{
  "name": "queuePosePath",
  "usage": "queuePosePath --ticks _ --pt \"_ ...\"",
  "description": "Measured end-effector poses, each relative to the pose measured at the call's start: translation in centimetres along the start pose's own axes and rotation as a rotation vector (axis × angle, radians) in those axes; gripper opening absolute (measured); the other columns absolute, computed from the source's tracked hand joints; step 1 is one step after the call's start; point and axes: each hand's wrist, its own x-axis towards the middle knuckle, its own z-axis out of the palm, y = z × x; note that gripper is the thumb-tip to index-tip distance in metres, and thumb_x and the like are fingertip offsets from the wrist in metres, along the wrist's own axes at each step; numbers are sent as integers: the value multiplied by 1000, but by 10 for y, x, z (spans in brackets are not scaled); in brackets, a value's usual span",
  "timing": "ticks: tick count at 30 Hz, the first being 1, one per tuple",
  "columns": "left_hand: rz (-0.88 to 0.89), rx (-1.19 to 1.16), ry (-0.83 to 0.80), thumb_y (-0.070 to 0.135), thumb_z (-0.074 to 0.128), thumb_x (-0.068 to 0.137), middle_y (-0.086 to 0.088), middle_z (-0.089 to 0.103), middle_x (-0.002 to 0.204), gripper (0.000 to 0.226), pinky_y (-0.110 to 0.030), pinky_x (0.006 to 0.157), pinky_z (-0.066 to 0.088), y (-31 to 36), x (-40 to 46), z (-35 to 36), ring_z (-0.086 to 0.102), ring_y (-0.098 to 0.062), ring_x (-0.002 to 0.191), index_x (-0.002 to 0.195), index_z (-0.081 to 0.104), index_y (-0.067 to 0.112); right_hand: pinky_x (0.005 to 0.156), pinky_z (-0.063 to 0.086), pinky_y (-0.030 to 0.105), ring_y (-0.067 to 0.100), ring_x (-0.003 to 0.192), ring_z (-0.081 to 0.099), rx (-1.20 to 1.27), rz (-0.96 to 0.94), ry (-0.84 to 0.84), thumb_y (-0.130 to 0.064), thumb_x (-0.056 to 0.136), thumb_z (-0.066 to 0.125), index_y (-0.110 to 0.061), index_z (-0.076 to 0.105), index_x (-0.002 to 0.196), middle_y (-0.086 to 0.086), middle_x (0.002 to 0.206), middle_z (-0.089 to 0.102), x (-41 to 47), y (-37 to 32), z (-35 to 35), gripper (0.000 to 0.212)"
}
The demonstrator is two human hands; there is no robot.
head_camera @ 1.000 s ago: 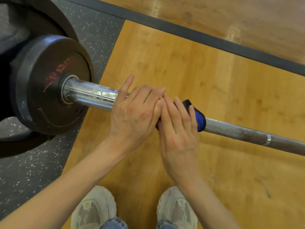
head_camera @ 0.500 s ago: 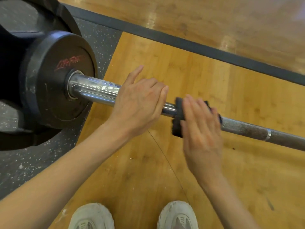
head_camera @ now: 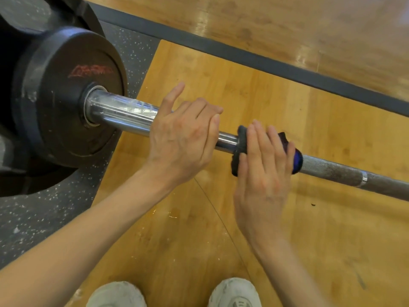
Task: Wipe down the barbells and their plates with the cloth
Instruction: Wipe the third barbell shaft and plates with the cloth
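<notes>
The barbell (head_camera: 332, 171) lies across the wooden floor, its chrome sleeve (head_camera: 124, 116) running into a black plate (head_camera: 62, 96) with red lettering at the left. My left hand (head_camera: 181, 138) rests over the sleeve, fingers loosely bent and thumb lifted. A dark blue cloth (head_camera: 295, 160) is wrapped round the bar just right of the sleeve's collar. My right hand (head_camera: 263, 173) presses on the cloth with straight fingers and hides most of it.
A larger black plate (head_camera: 33, 16) stands behind the first on speckled rubber flooring (head_camera: 33, 218). A dark strip (head_camera: 265, 60) crosses the wooden platform (head_camera: 332, 240) behind the bar. My two pale shoes (head_camera: 234, 293) show at the bottom edge.
My right hand slid the cloth to the right along the bar, away from my left hand, opening a gap that shows bare chrome. My left hand stayed on the sleeve.
</notes>
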Motion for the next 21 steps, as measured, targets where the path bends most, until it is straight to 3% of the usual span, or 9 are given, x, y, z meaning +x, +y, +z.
queuePosePath --ticks 3,6,9,11,14,17,21 --pt "12 15 -27 19 27 105 -5 71 95 45 -44 118 28 -3 8 0 66 -22 84 103 71 9 125 19 49 29 146 38 45 -30 5 -11 109 31 -1 45 148 12 153 47 11 -32 18 42" --pt "20 34 -71 20 26 105 -6 71 90 47 -41 116 27 -5 19 -1 66 -23 81 99 71 9 124 21 46 29 145 39 -17 -178 -23 -12 110 37 -2 43 150 12 153 46 16 -1 9 41" --pt "-5 23 -101 23 23 105 -5 69 83 51 -39 114 27 -6 30 0 65 -24 77 94 71 8 124 19 48 29 146 37 -71 -68 4 -9 109 41 -1 41 150 13 154 45 7 32 -6 42" --pt "-32 25 -136 25 19 104 -4 68 81 56 -38 114 26 -7 35 1 64 -24 77 92 71 9 125 15 49 31 147 35 -38 45 52 -7 107 41 -1 42 150 13 154 44 11 18 3 43" --pt "-42 42 -176 27 15 104 -4 69 84 59 -39 117 22 -6 44 3 65 -25 82 93 70 10 125 16 48 31 146 37 15 -15 77 -1 102 52 0 44 148 13 154 45 26 -19 27 47" --pt "13 82 -150 26 18 107 -5 70 92 56 -41 121 18 -12 44 2 66 -25 90 103 71 11 125 21 46 29 146 39 -34 -179 56 -5 105 51 -2 43 149 11 154 45 33 0 28 45" --pt "23 83 -58 25 19 109 -6 72 102 53 -44 124 18 -17 35 6 67 -23 95 119 69 9 125 18 50 29 147 35 -73 -47 128 -5 107 44 -1 42 149 12 155 43 23 24 21 42"
